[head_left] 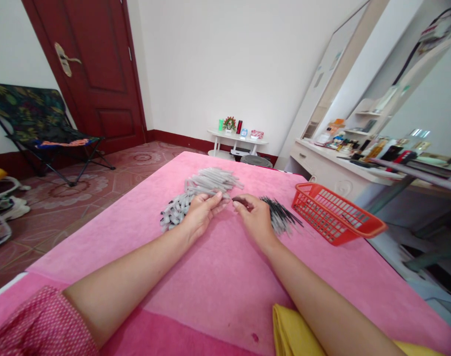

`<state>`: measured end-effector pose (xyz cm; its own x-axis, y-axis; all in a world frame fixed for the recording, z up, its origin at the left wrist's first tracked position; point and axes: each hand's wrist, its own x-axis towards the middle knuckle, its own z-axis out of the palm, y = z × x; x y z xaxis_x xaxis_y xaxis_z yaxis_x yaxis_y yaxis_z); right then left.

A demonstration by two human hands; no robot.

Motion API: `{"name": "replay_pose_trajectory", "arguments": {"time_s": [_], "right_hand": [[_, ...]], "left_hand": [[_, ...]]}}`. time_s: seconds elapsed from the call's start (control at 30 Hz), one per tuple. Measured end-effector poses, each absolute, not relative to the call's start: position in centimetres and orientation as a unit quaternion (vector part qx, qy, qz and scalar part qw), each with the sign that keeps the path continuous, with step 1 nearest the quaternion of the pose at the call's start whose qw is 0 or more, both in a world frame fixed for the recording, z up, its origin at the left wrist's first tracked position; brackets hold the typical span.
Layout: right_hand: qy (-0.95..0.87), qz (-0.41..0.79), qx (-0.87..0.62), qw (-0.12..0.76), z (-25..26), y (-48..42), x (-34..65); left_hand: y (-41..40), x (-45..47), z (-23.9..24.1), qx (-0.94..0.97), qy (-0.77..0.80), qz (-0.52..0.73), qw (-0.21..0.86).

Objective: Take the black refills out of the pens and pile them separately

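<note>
Above the pink cloth (210, 277), my left hand (202, 216) is closed with thumb and fingers pinching a slim grey tube (225, 196) that points right. Facing it across a small gap, my right hand (258, 220) is closed on a short dark stick (240, 200); its exact kind is too small to make out. Just beyond my left hand lies a pile of grey tubes (212, 179). A second heap of grey tubes with some dark ends (175, 211) sits left of that hand, partly covered by it. Thin black sticks with greyish ends (284, 215) lie right of my right hand.
An orange-red plastic basket (336, 212) stands at the table's right side. Folded yellow cloth (294, 331) lies under my right forearm. Beyond the table are a low white shelf (240, 138), a folding chair (36, 123) and a dresser (344, 170) with bottles.
</note>
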<state>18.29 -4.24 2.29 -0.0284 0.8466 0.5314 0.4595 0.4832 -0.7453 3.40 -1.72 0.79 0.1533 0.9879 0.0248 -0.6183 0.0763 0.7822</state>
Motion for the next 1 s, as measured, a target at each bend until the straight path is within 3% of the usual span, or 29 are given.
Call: {"name": "replay_pose_trajectory", "arguments": {"time_s": [0.23, 1.0], "right_hand": [[-0.627, 0.260, -0.474, 0.561, 1.94, -3.86, 18.04], [-0.622, 0.273, -0.456, 0.575, 1.95, -4.11, 17.80]], "left_hand": [[-1.74, 3.50, 0.66, 0.340, 0.293, 0.586, 0.675], [-2.06, 3.89, 0.44, 0.372, 0.264, 0.587, 0.670]]}}
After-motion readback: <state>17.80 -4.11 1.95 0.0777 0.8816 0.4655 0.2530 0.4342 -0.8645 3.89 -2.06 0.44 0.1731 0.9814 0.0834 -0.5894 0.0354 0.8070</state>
